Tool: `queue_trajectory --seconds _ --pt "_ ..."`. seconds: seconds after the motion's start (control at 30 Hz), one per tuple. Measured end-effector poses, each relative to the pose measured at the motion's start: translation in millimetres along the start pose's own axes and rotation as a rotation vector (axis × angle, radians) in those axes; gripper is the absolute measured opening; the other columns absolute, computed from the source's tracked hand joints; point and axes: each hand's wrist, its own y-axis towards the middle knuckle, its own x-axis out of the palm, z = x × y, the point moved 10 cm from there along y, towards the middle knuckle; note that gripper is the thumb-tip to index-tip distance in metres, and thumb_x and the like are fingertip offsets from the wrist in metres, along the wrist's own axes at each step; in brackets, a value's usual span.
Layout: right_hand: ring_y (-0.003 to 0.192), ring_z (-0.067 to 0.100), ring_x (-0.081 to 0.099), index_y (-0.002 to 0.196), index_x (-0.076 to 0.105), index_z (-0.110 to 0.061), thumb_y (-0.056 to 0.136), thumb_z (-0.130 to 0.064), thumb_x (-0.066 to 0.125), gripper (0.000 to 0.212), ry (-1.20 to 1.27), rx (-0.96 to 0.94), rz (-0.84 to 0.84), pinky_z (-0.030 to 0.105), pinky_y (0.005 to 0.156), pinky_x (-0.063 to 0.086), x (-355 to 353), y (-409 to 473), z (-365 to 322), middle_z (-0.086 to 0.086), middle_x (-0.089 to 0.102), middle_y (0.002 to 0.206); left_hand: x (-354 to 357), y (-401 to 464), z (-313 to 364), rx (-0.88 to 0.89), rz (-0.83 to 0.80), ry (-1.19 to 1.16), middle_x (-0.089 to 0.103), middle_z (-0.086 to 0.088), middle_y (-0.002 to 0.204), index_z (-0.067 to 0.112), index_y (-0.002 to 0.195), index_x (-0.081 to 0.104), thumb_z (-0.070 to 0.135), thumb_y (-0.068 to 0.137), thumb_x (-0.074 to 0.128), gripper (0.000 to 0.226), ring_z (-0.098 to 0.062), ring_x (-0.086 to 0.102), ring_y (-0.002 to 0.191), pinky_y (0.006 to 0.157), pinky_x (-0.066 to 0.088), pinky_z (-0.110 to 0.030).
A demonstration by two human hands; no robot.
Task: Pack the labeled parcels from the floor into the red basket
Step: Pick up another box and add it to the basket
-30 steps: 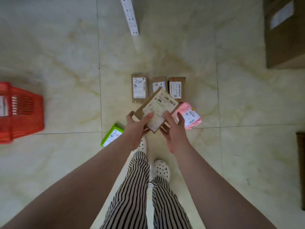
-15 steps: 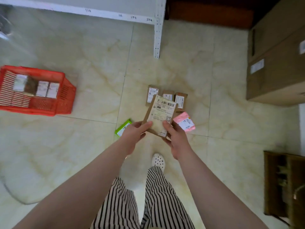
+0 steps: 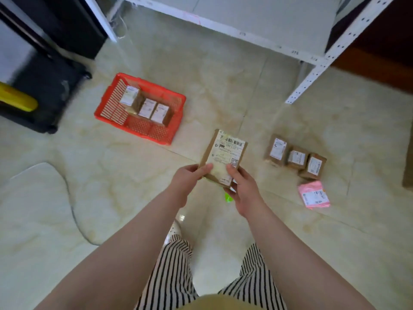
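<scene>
I hold a flat brown parcel (image 3: 224,156) with a white barcode label in front of me. My left hand (image 3: 190,177) grips its lower left edge and my right hand (image 3: 242,189) grips its lower right corner. The red basket (image 3: 156,130) stands on the floor to the upper left with three labeled brown parcels (image 3: 146,106) inside. To the right, three small brown parcels (image 3: 295,157) lie in a row on the floor, with a pink parcel (image 3: 314,194) just below them. A sliver of a green parcel (image 3: 228,199) shows beneath my right hand.
A white metal shelf (image 3: 312,61) stands at the back, its leg reaching the floor right of centre. A black suitcase (image 3: 44,92) with a yellow item sits at the far left. A thin cable (image 3: 71,206) curves over the floor at left. My striped trousers fill the bottom.
My view has swung left, so the basket now sits nearer the centre and the floor parcels lie to the right. Both hands still hold the same brown parcel, now upright.
</scene>
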Motion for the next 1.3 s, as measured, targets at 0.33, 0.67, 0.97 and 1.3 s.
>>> queue_trajectory --seconds 0.33,0.67,0.97,1.3 --pt "0.097 0.015 0.067 0.117 0.064 -0.024 0.089 -0.029 0.067 0.028 -0.106 0.042 -0.172 0.027 0.083 0.05 246 7 64 -0.003 0.073 0.104 -255 -1 14 -0.007 0.233 -0.13 0.071 -0.006 0.112 0.022 0.09 0.069 0.043 0.075 0.077 0.027 -0.021 0.063 0.11 0.086 0.04 -0.03" --pt "0.103 0.022 0.069 0.123 0.062 -0.02 0.088 -0.031 0.068 0.037 -0.192 0.037 -0.139 0.039 0.096 0.052 342 88 37 0.005 0.073 0.112 -337 89 57 -0.049 0.329 -0.216 0.067 -0.01 0.114 0.011 0.098 0.067 0.046 0.072 0.078 0.045 -0.023 0.06 0.105 0.098 0.047 -0.039" --pt "0.1 0.018 0.07 0.124 0.063 -0.024 0.087 -0.026 0.07 0.038 -0.214 0.057 -0.1 0.028 0.077 0.054 433 184 3 0.001 0.073 0.114 -400 189 109 -0.12 0.257 -0.34 0.068 -0.007 0.11 0.01 0.108 0.065 0.034 0.081 0.075 0.037 -0.02 0.06 0.103 0.095 0.052 -0.04" --pt "0.097 0.019 0.072 0.128 0.06 -0.018 0.086 -0.025 0.07 0.044 -0.12 0.106 0.017 0.038 0.088 0.057 480 271 -3 0.003 0.073 0.113 -434 289 150 -0.207 0.105 -0.298 0.069 -0.01 0.116 0.007 0.119 0.06 0.025 0.087 0.069 0.038 -0.026 0.066 0.104 0.09 0.054 -0.037"
